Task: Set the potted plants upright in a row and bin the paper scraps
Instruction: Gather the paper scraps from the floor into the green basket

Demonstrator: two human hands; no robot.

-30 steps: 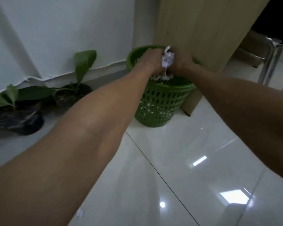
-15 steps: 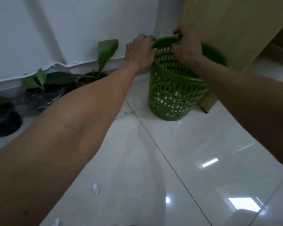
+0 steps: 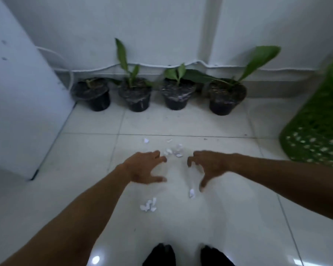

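Note:
Several black potted plants stand upright in a row along the white wall, from the leftmost pot [image 3: 93, 96] to the rightmost pot [image 3: 225, 99]. White paper scraps lie on the tiled floor: one cluster [image 3: 173, 150] just beyond my fingers, a second cluster [image 3: 148, 205] nearer me, and a single scrap [image 3: 191, 192] by my right thumb. My left hand [image 3: 144, 167] and my right hand [image 3: 206, 166] hover low over the floor, fingers spread, holding nothing. The green perforated bin [image 3: 315, 129] stands at the right edge, partly cut off.
A white cabinet side [image 3: 21, 104] fills the left. A white cable [image 3: 152, 65] runs along the wall above the pots. Two dark feet [image 3: 186, 255] show at the bottom edge on the glossy tiles.
My hands dropped a wad of scraps into the bin, left its rim and came down over the floor. The view swung left from the bin to the plants and scraps.

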